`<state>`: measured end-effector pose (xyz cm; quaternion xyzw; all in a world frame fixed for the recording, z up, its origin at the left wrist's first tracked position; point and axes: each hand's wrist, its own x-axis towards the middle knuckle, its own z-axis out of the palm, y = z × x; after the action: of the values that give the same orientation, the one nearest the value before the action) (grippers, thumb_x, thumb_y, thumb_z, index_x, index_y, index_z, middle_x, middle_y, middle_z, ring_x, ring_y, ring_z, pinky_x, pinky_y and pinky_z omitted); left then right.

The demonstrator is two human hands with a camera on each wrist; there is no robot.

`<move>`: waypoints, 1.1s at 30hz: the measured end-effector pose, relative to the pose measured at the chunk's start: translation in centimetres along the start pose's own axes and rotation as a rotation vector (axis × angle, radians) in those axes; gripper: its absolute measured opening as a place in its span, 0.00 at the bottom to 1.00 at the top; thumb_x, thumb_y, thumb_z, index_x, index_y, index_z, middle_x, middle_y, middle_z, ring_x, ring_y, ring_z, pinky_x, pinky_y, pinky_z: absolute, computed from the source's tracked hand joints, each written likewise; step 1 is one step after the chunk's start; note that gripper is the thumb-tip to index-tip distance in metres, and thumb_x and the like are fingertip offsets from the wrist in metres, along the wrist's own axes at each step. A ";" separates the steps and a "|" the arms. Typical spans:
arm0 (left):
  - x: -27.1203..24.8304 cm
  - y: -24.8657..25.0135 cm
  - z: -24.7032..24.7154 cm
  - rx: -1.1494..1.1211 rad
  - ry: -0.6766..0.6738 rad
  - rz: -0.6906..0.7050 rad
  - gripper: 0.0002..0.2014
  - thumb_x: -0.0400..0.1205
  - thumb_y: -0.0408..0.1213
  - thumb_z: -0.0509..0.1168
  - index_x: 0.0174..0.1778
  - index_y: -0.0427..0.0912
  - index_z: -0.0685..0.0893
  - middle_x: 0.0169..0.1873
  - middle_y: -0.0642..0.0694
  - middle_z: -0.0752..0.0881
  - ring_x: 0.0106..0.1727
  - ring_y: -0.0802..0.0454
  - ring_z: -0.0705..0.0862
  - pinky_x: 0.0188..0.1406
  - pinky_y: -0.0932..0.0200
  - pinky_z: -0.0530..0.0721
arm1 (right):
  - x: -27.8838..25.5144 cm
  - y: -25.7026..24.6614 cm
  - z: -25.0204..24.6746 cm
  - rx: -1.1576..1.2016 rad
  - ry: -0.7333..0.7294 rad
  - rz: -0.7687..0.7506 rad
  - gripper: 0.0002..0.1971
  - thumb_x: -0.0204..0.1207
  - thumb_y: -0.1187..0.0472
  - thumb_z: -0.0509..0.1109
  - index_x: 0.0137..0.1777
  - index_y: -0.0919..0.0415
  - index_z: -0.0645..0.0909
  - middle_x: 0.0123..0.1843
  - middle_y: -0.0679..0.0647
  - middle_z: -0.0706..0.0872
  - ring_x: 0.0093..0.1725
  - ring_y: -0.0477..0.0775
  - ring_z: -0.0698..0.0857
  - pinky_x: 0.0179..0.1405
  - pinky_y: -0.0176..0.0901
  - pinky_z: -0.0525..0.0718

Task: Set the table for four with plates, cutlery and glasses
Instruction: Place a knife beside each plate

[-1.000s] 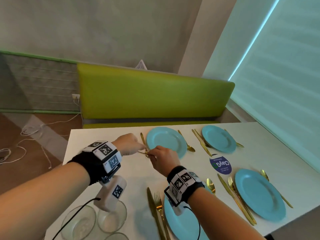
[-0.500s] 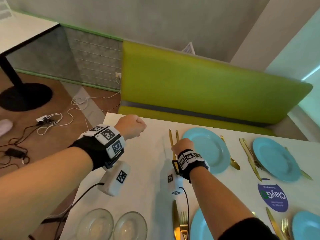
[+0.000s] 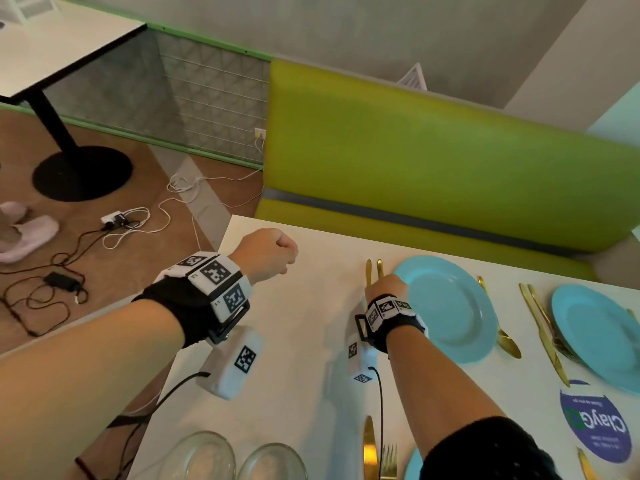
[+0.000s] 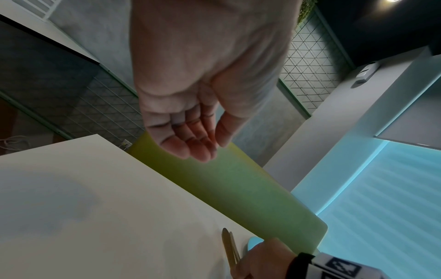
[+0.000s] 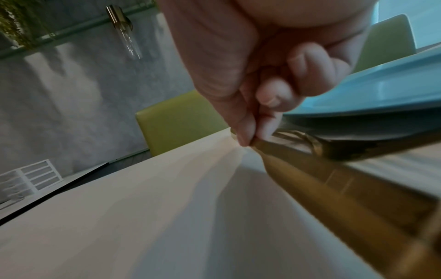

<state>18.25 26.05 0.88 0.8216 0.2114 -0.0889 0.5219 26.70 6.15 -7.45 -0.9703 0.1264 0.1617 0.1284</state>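
My right hand (image 3: 384, 289) rests on the white table (image 3: 304, 358) just left of the far blue plate (image 3: 446, 306). Its thumb and finger (image 5: 248, 132) pinch a gold knife (image 5: 334, 188) lying flat. A gold fork (image 5: 296, 135) lies beside it against the plate rim (image 5: 381, 94). Both handles (image 3: 374, 270) stick out beyond the hand. My left hand (image 3: 270, 252) hovers over the table's far left corner. Its fingers (image 4: 190, 139) are loosely curled and hold nothing. Two clear glasses (image 3: 204, 459) (image 3: 273, 462) stand at the near left edge.
A gold spoon (image 3: 502, 330) lies right of the far plate. A second plate (image 3: 599, 337) with its gold cutlery (image 3: 543, 337) is further right. Nearer me are a knife (image 3: 370, 445), fork (image 3: 389, 459), plate (image 3: 414, 465) and blue sticker (image 3: 595, 424). A green bench (image 3: 433, 161) lines the far side.
Both hands met at the cutlery left of the far plate; my left hand has since drawn back to the left, empty. My right hand has lowered onto the knife and fork.
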 end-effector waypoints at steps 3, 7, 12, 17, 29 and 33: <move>0.1 -0.1 0.2 0.007 -0.014 -0.009 0.08 0.82 0.36 0.60 0.37 0.49 0.79 0.39 0.52 0.84 0.34 0.58 0.82 0.32 0.64 0.78 | 0.3 -0.1 -0.1 0.035 -0.003 0.026 0.11 0.81 0.64 0.61 0.55 0.68 0.83 0.55 0.61 0.88 0.56 0.60 0.87 0.48 0.45 0.84; 0.2 -0.4 0.3 0.011 -0.008 -0.025 0.08 0.82 0.36 0.60 0.37 0.49 0.79 0.38 0.52 0.83 0.35 0.58 0.82 0.32 0.64 0.78 | 0.4 -0.1 0.0 0.091 0.021 0.045 0.11 0.80 0.65 0.61 0.53 0.68 0.84 0.55 0.62 0.88 0.55 0.61 0.88 0.44 0.45 0.83; 0.1 -0.6 0.3 0.005 0.009 -0.039 0.09 0.82 0.35 0.60 0.36 0.49 0.79 0.37 0.52 0.83 0.34 0.57 0.82 0.31 0.64 0.78 | 0.5 0.2 0.3 0.161 -0.016 0.030 0.15 0.82 0.64 0.58 0.64 0.68 0.79 0.63 0.63 0.83 0.63 0.63 0.83 0.55 0.48 0.82; -0.3 -0.3 0.4 -0.009 0.019 -0.041 0.09 0.82 0.34 0.60 0.37 0.49 0.79 0.37 0.52 0.83 0.33 0.57 0.82 0.30 0.65 0.77 | 0.5 0.2 0.2 0.143 0.024 0.045 0.11 0.80 0.67 0.60 0.55 0.68 0.83 0.56 0.62 0.87 0.56 0.62 0.87 0.50 0.48 0.85; -2.4 0.5 1.7 -0.032 0.039 -0.041 0.09 0.82 0.33 0.61 0.36 0.48 0.78 0.37 0.52 0.83 0.33 0.56 0.81 0.31 0.64 0.78 | -0.9 1.2 -2.7 0.180 0.041 -0.069 0.11 0.81 0.63 0.61 0.54 0.68 0.82 0.55 0.62 0.87 0.56 0.62 0.86 0.42 0.45 0.80; -4.4 1.0 2.3 -0.022 0.031 -0.018 0.09 0.83 0.33 0.60 0.38 0.48 0.78 0.38 0.51 0.83 0.34 0.56 0.81 0.31 0.65 0.78 | -3.3 3.1 -5.4 0.235 0.033 -0.088 0.11 0.79 0.58 0.65 0.36 0.62 0.77 0.39 0.55 0.82 0.44 0.57 0.80 0.40 0.40 0.75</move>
<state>14.96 22.56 2.31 0.8153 0.2280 -0.0784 0.5265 24.35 2.36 -2.04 -0.9557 0.1039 0.1238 0.2458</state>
